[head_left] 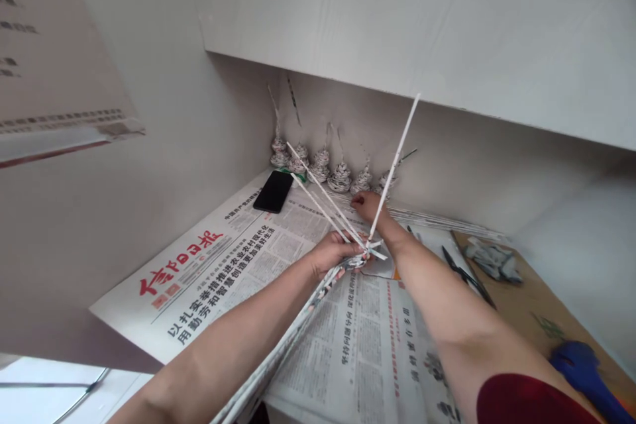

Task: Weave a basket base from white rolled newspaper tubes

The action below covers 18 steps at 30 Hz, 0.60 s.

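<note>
My left hand is closed around a partly woven bundle of rolled paper strips. From the crossing point, one pale strip stands up and two others lean back to the left. Long strips trail from the bundle under my left forearm toward the bottom edge. Farther back, my right hand has its fingers curled together beside a row of small gourd-shaped woven pieces. It is close to the long thin paper rods along the wall; what its fingertips hold, if anything, I cannot make out.
Newspaper covers the work surface, with a black phone at the back left. On the right are dark-handled scissors, a brown board, crumpled material and a blue object. A white panel overhangs the back.
</note>
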### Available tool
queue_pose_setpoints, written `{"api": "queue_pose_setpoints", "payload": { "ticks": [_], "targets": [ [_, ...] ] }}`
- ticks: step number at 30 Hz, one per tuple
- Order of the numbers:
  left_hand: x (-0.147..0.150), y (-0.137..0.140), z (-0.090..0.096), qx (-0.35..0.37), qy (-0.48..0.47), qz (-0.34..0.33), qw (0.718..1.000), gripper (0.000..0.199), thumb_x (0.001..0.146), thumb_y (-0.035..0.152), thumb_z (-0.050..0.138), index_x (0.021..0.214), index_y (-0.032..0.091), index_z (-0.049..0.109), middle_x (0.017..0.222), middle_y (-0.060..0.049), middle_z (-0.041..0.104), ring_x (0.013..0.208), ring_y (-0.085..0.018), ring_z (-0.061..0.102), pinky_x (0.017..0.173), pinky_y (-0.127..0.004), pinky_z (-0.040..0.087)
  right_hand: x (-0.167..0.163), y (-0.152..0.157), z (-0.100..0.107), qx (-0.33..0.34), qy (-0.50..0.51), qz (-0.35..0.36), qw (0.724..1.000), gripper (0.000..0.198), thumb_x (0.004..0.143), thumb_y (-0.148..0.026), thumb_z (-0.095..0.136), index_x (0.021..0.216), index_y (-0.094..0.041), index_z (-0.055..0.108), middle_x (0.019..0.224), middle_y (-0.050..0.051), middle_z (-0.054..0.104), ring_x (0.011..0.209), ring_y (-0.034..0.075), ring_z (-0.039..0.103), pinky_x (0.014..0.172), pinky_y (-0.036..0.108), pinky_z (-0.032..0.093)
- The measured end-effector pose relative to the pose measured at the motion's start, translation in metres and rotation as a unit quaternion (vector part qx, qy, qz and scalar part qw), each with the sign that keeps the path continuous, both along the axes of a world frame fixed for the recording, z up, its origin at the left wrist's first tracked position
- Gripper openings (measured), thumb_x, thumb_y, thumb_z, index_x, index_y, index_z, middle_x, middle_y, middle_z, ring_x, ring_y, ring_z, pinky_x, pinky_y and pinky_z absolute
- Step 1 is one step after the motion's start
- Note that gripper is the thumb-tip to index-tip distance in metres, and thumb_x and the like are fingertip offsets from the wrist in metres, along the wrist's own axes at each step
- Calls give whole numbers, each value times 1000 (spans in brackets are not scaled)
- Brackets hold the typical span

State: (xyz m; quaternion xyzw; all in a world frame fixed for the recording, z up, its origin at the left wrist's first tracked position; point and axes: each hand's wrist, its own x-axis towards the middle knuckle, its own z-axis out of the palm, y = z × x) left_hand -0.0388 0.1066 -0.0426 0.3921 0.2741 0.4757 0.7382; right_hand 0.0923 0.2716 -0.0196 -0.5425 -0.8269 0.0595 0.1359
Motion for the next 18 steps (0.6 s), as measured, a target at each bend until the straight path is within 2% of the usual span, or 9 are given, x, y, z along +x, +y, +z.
{"api": "queue_pose_setpoints", "payload": {
  "ticks": [6, 9, 13, 16, 18],
  "targets": [
    [2, -2, 3, -12, -8, -6, 1000, 51, 48, 37, 89, 87, 9, 72, 71, -9, 71, 55, -16, 62, 47, -24, 44, -7, 9, 0, 7, -11, -35, 999, 25, 86, -35, 57, 100, -19, 71, 103, 7, 72, 92, 22, 62, 82, 30, 43],
    [2, -1, 1, -8, -8, -7, 1000, 50, 50, 38, 89, 88, 9, 73, 71, -9, 71, 54, -15, 61, 46, -24, 44, -14, 8, 1, 2, -17, -46, 999, 21, 85, -30, 57, 98, -20, 70, 102, 6, 72, 92, 22, 62, 81, 30, 43],
    [2, -2, 3, -11, -18, -4, 1000, 52, 49, 37, 89, 90, 10, 73, 70, -8, 71, 55, -16, 62, 45, -23, 44, -22, 2, 4, 12, -23, -30, 999, 15, 82, -20, 57, 89, -16, 69, 99, 12, 72, 96, 26, 62, 85, 34, 42],
    [3, -3, 6, -17, -27, 2, 999, 52, 47, 36, 90, 88, 9, 73, 69, -8, 70, 54, -15, 61, 45, -22, 44, -22, -4, 13, 46, -9, -11, 999, 20, 86, -17, 49, 98, -15, 66, 104, 14, 70, 100, 27, 60, 88, 36, 41],
    [3, -4, 9, -21, -31, 3, 999, 52, 45, 35, 91, 86, 9, 72, 67, -7, 70, 53, -15, 61, 44, -23, 45, -16, -10, 25, 79, 28, 0, 997, 25, 89, -18, 43, 106, -15, 62, 104, 13, 69, 96, 24, 61, 85, 34, 43]
  ]
}}
